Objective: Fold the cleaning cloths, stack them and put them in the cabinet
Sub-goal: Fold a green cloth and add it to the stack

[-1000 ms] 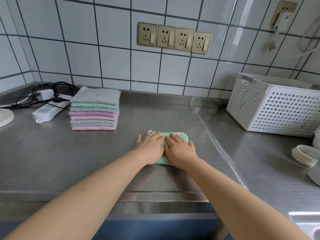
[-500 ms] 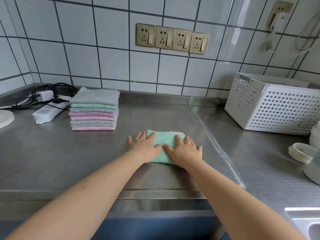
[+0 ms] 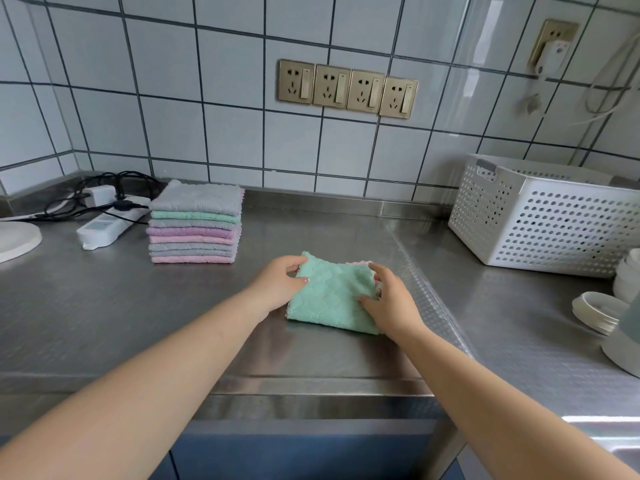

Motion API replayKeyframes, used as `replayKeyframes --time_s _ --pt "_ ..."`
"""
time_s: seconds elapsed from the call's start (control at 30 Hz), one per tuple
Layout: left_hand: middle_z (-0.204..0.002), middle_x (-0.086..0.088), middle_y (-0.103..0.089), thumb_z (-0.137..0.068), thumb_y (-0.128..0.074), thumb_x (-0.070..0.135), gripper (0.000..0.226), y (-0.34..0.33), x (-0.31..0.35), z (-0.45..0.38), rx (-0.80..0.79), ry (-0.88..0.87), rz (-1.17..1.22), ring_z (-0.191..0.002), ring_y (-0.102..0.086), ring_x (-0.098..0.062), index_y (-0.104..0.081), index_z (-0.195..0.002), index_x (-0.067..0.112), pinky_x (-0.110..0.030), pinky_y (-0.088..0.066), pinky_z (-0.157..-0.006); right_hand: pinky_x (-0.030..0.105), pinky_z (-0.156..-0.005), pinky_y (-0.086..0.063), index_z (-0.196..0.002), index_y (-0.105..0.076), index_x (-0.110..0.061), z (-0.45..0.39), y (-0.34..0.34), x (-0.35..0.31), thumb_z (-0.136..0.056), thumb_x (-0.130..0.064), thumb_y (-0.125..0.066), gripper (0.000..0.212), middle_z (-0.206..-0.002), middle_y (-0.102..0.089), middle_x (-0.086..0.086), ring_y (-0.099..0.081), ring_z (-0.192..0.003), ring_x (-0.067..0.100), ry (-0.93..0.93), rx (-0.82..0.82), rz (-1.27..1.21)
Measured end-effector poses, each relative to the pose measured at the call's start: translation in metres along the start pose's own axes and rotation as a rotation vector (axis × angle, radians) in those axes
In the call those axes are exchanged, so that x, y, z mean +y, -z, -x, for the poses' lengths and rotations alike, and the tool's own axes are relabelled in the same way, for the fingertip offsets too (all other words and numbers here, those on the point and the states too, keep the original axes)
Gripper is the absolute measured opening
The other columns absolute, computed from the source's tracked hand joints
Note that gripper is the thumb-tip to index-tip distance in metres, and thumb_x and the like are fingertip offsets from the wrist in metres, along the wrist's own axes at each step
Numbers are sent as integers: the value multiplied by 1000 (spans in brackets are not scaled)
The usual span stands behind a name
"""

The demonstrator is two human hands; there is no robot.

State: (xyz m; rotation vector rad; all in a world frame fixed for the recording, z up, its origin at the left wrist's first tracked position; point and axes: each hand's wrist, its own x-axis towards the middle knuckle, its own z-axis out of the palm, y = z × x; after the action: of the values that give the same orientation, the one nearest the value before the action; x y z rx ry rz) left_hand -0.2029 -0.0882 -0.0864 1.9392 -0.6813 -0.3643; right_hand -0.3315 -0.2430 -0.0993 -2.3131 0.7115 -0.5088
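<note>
We observe a folded green cloth (image 3: 334, 296) lying flat on the steel counter (image 3: 104, 323), near the front edge and roughly mid-scene. A pink edge shows along its far and right sides; we cannot tell whether that is its own backing or a second cloth underneath. The left hand (image 3: 278, 287) grips the cloth's left edge, thumb on top and fingers curled at the far-left corner. The right hand (image 3: 389, 301) grips the right edge in like manner, thumb pressed on the green surface, fingers bent round the far-right corner. Both forearms reach in from the near side. To the far left, well apart from the green cloth, stands a stack of folded cloths (image 3: 195, 226) in grey, green, purple and pink layers, grey on top, edges fairly even. Just left of the stack lies a white power strip (image 3: 110, 225) with black cables, and a white round object (image 3: 17, 239) sits at the left margin. On the right, a white perforated basket (image 3: 550, 216) stands near the tiled wall (image 3: 173, 98); white round lids (image 3: 594, 311) lie nearer, at the right edge. Four brass sockets (image 3: 348, 88) are set in the wall.
</note>
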Motion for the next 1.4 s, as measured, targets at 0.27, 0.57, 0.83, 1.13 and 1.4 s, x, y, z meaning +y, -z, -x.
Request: replayKeyframes --time_s 0.27,0.57,0.83,1.13,1.4 --pt "-127 -13 -57 -89 -47 -14 48 6 -8 -3 -108 164 495 -110 -58 -23 -49 -132 5 -35 -45 -97 31 -89 -47 -140 -39 -25 -12 -5 -7 -89 -10 -60 57 -142 -42 3 -54 -98 11 -142 97 -420" --pt "-126 -2 -61 -89 -48 -12 46 29 -5 -46 5 80 604 -110 -62 -17 -57 -124 17 -36 -49 -95 37 -72 -58 -129 -51 -10 -81 -5 -16 -86 -6 -64 45 -110 -70 12 -69 -95 27 -432 -361 -966" --pt "-118 3 -67 -90 -49 -8 44 56 0 -87 62 199 693 -104 -66 -14 -60 -119 22 -31 -55 -86 40 -89 -54 -114 -62 -8 -130 -10 -34 -75 -21 -63 41 -110 -71 13 -68 -100 27 -491 -677 -985" --pt "-117 1 -67 -90 -51 -6 44 135 35 -76 174 438 738 -104 -66 -17 -60 -122 23 -38 -53 -88 33 -66 -60 -116 -61 -5 -148 1 -124 -80 -17 -58 38 -110 -70 15 -71 -89 26 -599 -836 -1091" --pt "-131 4 -57 -90 -56 3 44 233 44 -100 239 424 507 -112 -58 -10 -55 -127 27 -38 -44 -102 29 -57 -58 -108 -61 -4 -194 -29 -220 -92 -11 -55 19 -91 -74 11 -73 -74 22 -629 -759 -1097"
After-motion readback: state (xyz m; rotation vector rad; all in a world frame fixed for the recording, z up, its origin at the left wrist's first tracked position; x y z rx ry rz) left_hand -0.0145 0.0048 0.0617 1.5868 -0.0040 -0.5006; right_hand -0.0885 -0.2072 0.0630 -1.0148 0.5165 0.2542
